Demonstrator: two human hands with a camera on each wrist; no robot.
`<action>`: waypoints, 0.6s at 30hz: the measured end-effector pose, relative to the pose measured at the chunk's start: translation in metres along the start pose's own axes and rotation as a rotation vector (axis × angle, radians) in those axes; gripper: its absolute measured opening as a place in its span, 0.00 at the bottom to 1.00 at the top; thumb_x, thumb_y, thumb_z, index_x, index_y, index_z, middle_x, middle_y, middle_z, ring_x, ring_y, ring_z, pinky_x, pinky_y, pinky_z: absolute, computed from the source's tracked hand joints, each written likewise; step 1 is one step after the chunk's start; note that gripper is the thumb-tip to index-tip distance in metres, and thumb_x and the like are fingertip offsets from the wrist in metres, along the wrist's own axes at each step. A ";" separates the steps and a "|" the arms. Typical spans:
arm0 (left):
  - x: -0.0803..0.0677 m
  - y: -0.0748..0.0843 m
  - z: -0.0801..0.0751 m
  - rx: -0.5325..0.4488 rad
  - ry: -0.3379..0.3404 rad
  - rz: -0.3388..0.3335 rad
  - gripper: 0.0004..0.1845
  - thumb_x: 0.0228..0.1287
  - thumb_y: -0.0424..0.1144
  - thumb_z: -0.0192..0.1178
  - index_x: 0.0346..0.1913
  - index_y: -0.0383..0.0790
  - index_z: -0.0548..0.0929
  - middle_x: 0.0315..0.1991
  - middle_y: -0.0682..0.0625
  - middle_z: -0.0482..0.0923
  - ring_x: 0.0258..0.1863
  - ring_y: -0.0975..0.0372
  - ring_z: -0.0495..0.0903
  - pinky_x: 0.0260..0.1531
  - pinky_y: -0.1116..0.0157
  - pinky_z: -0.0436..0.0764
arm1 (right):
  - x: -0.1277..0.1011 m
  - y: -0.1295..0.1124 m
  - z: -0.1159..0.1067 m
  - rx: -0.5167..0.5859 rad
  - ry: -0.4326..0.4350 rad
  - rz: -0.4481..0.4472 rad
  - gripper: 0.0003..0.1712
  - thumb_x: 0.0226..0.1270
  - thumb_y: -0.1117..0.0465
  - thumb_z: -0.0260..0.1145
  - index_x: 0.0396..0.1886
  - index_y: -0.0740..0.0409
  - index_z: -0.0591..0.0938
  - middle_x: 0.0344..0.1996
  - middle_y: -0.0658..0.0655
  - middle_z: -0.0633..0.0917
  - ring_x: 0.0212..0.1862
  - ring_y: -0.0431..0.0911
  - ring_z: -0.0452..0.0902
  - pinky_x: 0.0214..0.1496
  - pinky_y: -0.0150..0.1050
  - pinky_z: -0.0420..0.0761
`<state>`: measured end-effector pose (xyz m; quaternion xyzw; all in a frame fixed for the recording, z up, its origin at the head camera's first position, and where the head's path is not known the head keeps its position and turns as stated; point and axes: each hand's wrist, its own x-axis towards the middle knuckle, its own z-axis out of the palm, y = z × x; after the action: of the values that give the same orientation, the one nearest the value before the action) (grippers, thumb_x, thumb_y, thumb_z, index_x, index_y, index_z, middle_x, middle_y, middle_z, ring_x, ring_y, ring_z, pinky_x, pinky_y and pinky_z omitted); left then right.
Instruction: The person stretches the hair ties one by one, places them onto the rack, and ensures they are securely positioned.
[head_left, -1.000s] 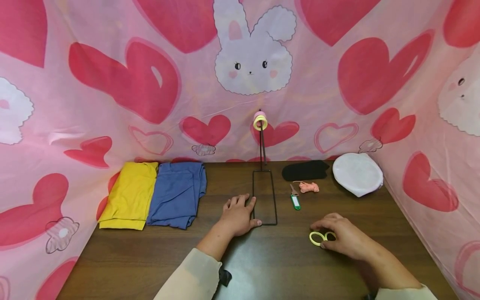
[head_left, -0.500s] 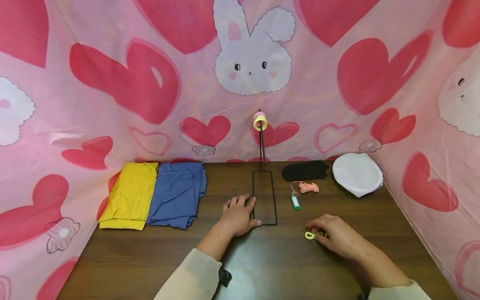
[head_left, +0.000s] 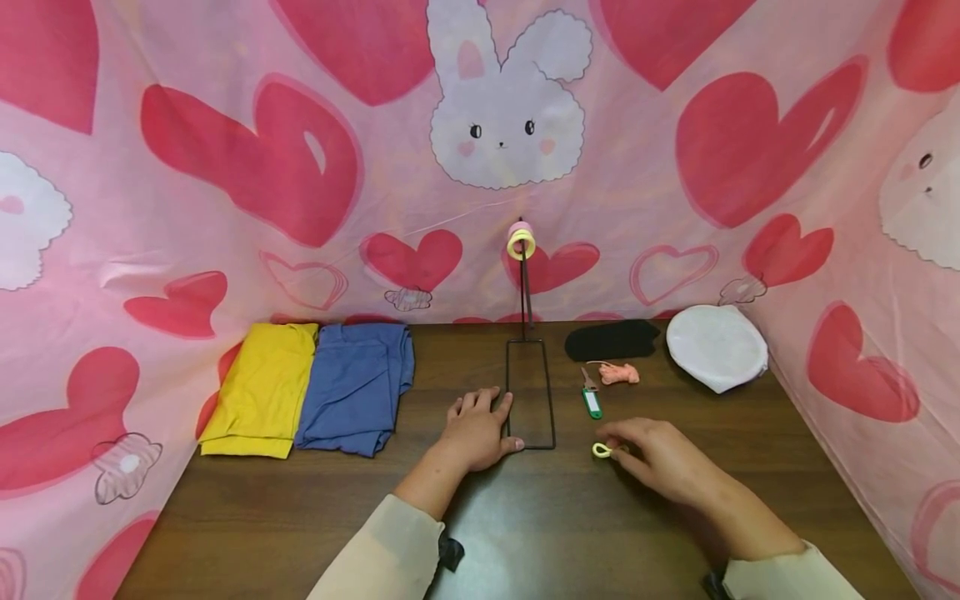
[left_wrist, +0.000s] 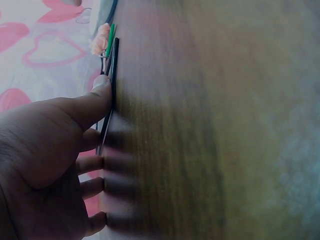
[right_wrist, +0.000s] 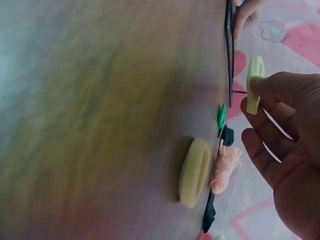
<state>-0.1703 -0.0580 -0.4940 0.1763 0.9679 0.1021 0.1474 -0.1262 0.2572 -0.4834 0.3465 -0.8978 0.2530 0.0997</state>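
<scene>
My left hand (head_left: pixel 476 429) lies flat on the brown table (head_left: pixel 300 517), fingers straight, its thumb (left_wrist: pixel 102 92) against the wire base of a black stand (head_left: pixel 526 292). Pink and yellow rings (head_left: pixel 520 242) hang at the stand's top. To the right of the base, my right hand (head_left: pixel 652 458) pinches a small yellow ring (head_left: pixel 602 450) between thumb and fingers, just above the table. The right wrist view shows that ring (right_wrist: pixel 254 85) upright in my fingers and a second yellow ring (right_wrist: pixel 195 172) lying on the table beyond it.
A folded yellow cloth (head_left: pixel 258 392) and blue cloth (head_left: pixel 352 383) lie at the left. Behind my right hand are a green key tag (head_left: pixel 592 402), a pink cord bundle (head_left: pixel 618 373), a black pouch (head_left: pixel 611 340) and a white round cover (head_left: pixel 716 346). Pink heart-print fabric walls surround the table.
My right hand has moved forward and left towards the stand's base with one yellow ring, leaving the other behind. The left hand has stayed put.
</scene>
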 end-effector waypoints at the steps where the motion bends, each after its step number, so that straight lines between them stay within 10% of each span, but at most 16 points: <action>1: 0.000 0.000 0.000 -0.001 0.002 0.001 0.45 0.70 0.69 0.56 0.83 0.54 0.58 0.82 0.48 0.52 0.79 0.47 0.52 0.74 0.41 0.54 | 0.002 -0.001 0.000 0.004 0.008 -0.006 0.22 0.57 0.73 0.77 0.52 0.55 0.88 0.38 0.41 0.87 0.40 0.33 0.82 0.41 0.39 0.84; 18: -0.001 0.000 -0.002 0.001 0.002 0.007 0.45 0.71 0.69 0.55 0.84 0.54 0.58 0.83 0.48 0.52 0.80 0.46 0.52 0.74 0.41 0.53 | 0.037 -0.015 0.005 0.022 0.138 -0.108 0.20 0.57 0.70 0.78 0.49 0.53 0.88 0.39 0.43 0.86 0.40 0.35 0.81 0.40 0.31 0.80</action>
<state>-0.1701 -0.0586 -0.4915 0.1795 0.9675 0.1021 0.1462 -0.1436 0.2235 -0.4686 0.3775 -0.8659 0.2802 0.1710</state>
